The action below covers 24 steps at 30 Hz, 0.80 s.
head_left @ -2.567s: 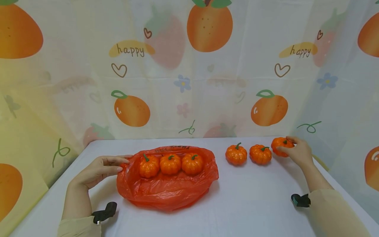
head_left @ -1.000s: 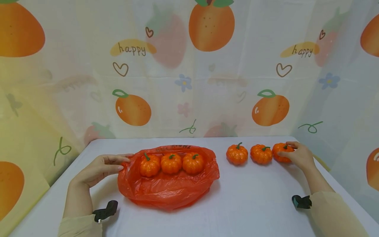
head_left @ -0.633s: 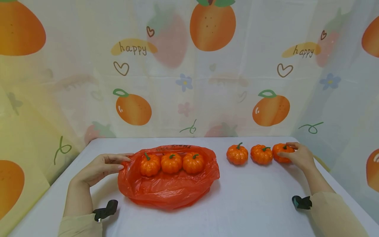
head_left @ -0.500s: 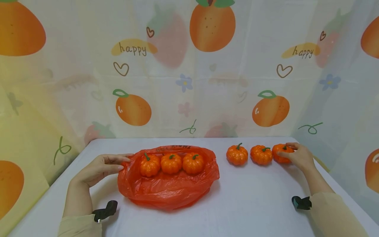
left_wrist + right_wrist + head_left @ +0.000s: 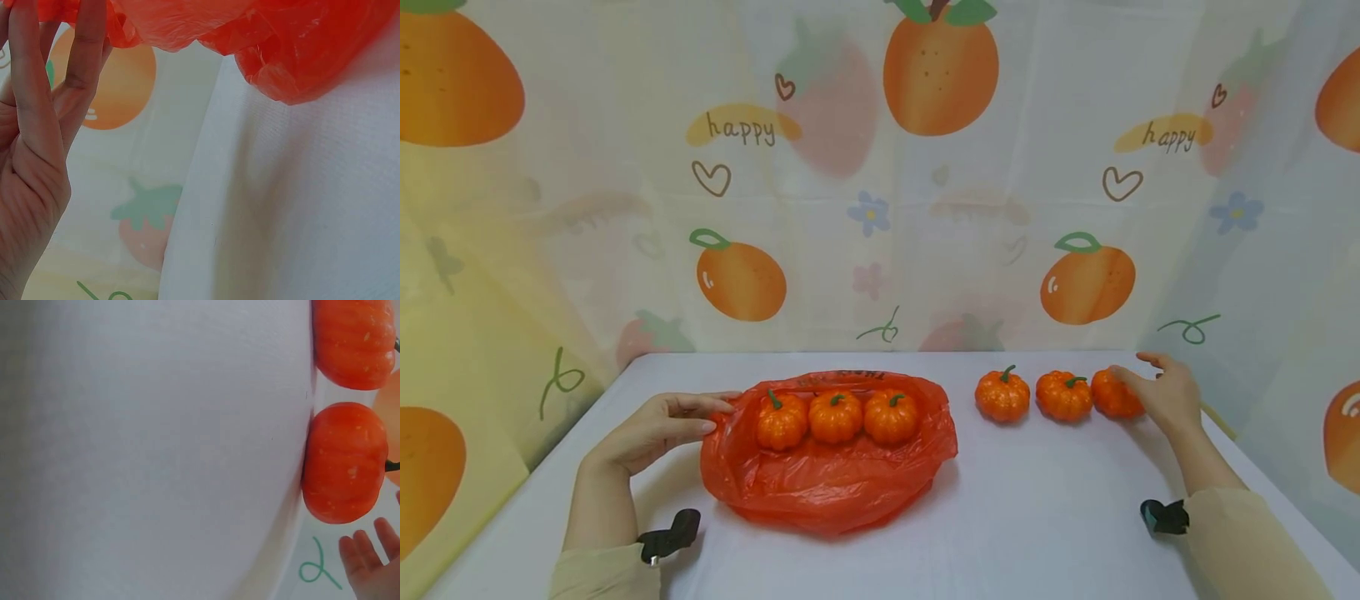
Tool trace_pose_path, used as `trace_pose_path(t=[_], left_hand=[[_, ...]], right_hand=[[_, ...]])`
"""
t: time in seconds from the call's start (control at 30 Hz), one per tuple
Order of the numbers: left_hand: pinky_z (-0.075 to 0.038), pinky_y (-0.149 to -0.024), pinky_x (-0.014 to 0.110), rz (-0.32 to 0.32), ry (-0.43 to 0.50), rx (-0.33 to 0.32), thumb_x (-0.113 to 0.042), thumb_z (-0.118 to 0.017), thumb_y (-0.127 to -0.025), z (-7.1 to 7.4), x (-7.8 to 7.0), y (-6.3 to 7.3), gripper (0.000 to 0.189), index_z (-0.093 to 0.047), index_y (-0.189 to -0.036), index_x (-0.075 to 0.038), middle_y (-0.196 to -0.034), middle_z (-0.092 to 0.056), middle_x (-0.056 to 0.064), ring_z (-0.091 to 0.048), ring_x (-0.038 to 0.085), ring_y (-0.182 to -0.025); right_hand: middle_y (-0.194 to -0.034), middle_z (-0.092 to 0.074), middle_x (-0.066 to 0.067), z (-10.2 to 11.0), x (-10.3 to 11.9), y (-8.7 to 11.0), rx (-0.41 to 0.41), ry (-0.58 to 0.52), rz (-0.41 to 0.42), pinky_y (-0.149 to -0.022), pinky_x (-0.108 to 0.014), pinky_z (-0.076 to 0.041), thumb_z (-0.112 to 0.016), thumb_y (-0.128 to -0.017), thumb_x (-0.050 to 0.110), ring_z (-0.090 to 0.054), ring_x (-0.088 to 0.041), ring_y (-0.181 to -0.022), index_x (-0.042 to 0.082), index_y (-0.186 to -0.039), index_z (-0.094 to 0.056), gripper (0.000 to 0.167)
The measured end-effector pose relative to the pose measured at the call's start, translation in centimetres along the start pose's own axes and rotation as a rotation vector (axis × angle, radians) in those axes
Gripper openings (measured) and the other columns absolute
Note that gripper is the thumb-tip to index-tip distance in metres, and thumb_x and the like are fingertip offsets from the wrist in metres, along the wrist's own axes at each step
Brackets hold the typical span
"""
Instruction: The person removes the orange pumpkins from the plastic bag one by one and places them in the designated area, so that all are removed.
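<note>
My left hand (image 5: 651,429) pinches the left rim of a red plastic bag (image 5: 827,492) between thumb and fingers. The left wrist view shows its fingertips at the bag (image 5: 281,69), along the top edge. Three small orange pumpkins with green stems sit in the bag's mouth, the middle one (image 5: 835,417) between its neighbours. To the right, another three stand in a row on the table: a left pumpkin (image 5: 1002,396), a middle pumpkin (image 5: 1063,396) and a right pumpkin (image 5: 1116,395). My right hand (image 5: 1171,398) is beside the right one, fingers apart and raised, its thumb overlapping that pumpkin.
A white-covered table (image 5: 1030,517) carries everything, its back edge just behind the pumpkins. Behind it hangs a fruit-printed curtain (image 5: 955,275). Dark wrist mounts, a left one (image 5: 670,536) and a right one (image 5: 1165,517), stick out near the sleeves.
My right hand lowered the right pumpkin to the end of the row, then loosened its fingers and drew slightly back from it. My left hand stays at the bag's rim.
</note>
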<state>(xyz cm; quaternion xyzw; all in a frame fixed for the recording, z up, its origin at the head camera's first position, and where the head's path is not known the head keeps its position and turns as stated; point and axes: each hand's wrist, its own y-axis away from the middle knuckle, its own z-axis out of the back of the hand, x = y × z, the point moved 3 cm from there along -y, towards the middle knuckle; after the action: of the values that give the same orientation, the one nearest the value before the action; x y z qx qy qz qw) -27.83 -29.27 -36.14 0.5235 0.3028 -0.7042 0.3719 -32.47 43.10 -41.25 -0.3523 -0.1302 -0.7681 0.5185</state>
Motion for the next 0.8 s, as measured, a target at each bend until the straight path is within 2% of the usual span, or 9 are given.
trace_pose_path(t=[0.1,0.17,0.3,0.33,0.47,0.63,0.67,0.8], left_hand=[[-0.055,-0.094,0.022,-0.004,-0.005,-0.003,-0.003,-0.053,-0.097,0.1,0.0,-0.1,0.030,-0.063,-0.125,0.004,-0.133,-0.063,-0.020,-0.059,-0.007,-0.121],[-0.055,-0.094,0.022,-0.004,-0.003,-0.004,-0.003,-0.053,-0.097,0.1,0.1,-0.1,0.030,-0.063,-0.125,0.004,-0.132,-0.063,-0.020,-0.059,-0.007,-0.121],[-0.055,-0.094,0.022,-0.003,0.001,-0.003,-0.002,-0.054,-0.097,0.0,0.1,-0.1,0.030,-0.063,-0.125,0.004,-0.133,-0.063,-0.020,-0.059,-0.007,-0.121],[-0.055,-0.094,0.022,-0.003,0.002,-0.005,-0.002,-0.054,-0.097,0.0,0.1,0.0,0.030,-0.063,-0.125,0.003,-0.133,-0.063,-0.020,-0.059,-0.007,-0.121],[-0.054,-0.094,0.022,-0.004,0.003,-0.007,-0.002,-0.054,-0.097,0.0,0.1,0.0,0.030,-0.063,-0.125,0.004,-0.133,-0.063,-0.019,-0.059,-0.007,-0.121],[-0.055,-0.094,0.022,-0.002,0.005,-0.001,-0.003,-0.054,-0.097,0.1,0.2,-0.1,0.031,-0.063,-0.126,0.003,-0.133,-0.063,-0.019,-0.059,-0.006,-0.121],[-0.055,-0.094,0.022,-0.002,0.006,0.001,-0.003,-0.053,-0.097,0.1,0.2,-0.1,0.031,-0.063,-0.126,0.003,-0.133,-0.063,-0.019,-0.059,-0.006,-0.121],[-0.055,-0.094,0.022,-0.010,0.011,0.005,-0.002,-0.053,-0.097,0.2,0.3,0.0,0.031,-0.063,-0.126,0.003,-0.134,-0.063,-0.019,-0.060,-0.005,-0.121]], right_hand=[[-0.152,-0.036,-0.030,-0.8,-2.0,-1.9,-0.090,-0.003,0.045,-0.098,-0.067,-0.044,-0.056,-0.087,0.067,-0.037,-0.051,-0.130,0.009,-0.147,-0.043,0.085],[-0.150,-0.037,-0.030,-0.7,-2.0,-2.1,-0.127,-0.017,0.073,-0.100,-0.067,-0.043,-0.058,-0.087,0.065,-0.037,-0.051,-0.130,0.010,-0.146,-0.046,0.081],[-0.145,-0.041,-0.030,1.1,1.7,0.4,-0.170,-0.073,0.072,-0.102,-0.064,-0.042,-0.062,-0.090,0.054,-0.039,-0.048,-0.129,0.008,-0.142,-0.050,0.071],[-0.144,-0.042,-0.029,1.5,2.8,1.2,-0.183,-0.070,0.062,-0.099,-0.061,-0.044,-0.062,-0.090,0.052,-0.040,-0.046,-0.128,0.008,-0.141,-0.051,0.068],[-0.147,-0.042,-0.026,2.8,6.2,3.5,-0.228,-0.116,0.053,-0.100,-0.062,-0.042,-0.061,-0.094,0.044,-0.039,-0.043,-0.131,0.005,-0.140,-0.051,0.061],[-0.146,-0.045,-0.022,3.5,8.0,3.9,-0.278,-0.189,0.080,-0.107,-0.058,-0.040,-0.062,-0.095,0.038,-0.041,-0.039,-0.134,0.006,-0.139,-0.054,0.055],[-0.144,-0.046,-0.023,3.5,8.3,3.8,-0.286,-0.211,0.095,-0.109,-0.055,-0.039,-0.063,-0.094,0.036,-0.042,-0.039,-0.133,0.006,-0.138,-0.055,0.054],[-0.140,-0.050,-0.017,3.6,9.7,3.7,-0.324,-0.253,0.119,-0.103,-0.040,-0.045,-0.067,-0.092,0.032,-0.046,-0.030,-0.128,0.008,-0.134,-0.059,0.049]])
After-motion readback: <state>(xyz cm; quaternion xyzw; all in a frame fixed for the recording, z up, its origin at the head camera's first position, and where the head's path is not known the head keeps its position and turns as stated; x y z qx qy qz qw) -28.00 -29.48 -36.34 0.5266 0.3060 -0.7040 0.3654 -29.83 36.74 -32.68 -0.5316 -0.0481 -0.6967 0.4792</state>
